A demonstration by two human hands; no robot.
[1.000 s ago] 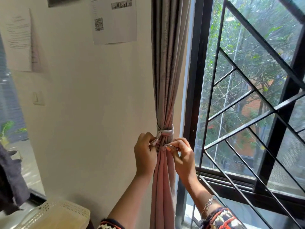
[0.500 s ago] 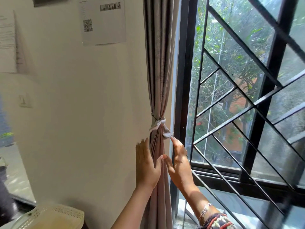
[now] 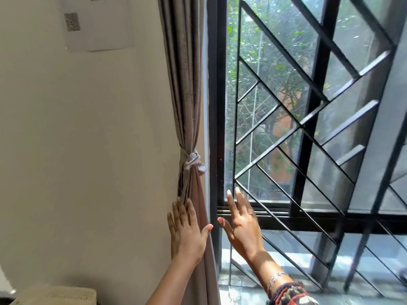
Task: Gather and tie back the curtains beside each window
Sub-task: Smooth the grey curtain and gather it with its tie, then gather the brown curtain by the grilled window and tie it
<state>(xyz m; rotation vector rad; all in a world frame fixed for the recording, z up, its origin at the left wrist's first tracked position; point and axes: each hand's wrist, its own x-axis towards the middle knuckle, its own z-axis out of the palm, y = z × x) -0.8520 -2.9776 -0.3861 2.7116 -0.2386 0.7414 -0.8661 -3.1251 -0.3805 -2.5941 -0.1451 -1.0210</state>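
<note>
A grey-pink curtain (image 3: 187,95) hangs gathered between the wall and the black window frame. A pale cloth tie (image 3: 193,162) is knotted round it at mid height. My left hand (image 3: 187,230) lies below the knot with straight fingers, flat against the lower curtain. My right hand (image 3: 242,223) is held up with spread fingers in front of the window frame, apart from the curtain and holding nothing.
The window (image 3: 264,106) has a black frame and a black metal grille (image 3: 319,119) with diagonal bars, trees beyond. A paper sheet (image 3: 99,25) is stuck on the cream wall. A pale perforated object (image 3: 57,294) sits at the lower left.
Both hands let go of the tie, opened and dropped below the knot. The right hand then moved right, off the curtain. The view has shifted to the right.
</note>
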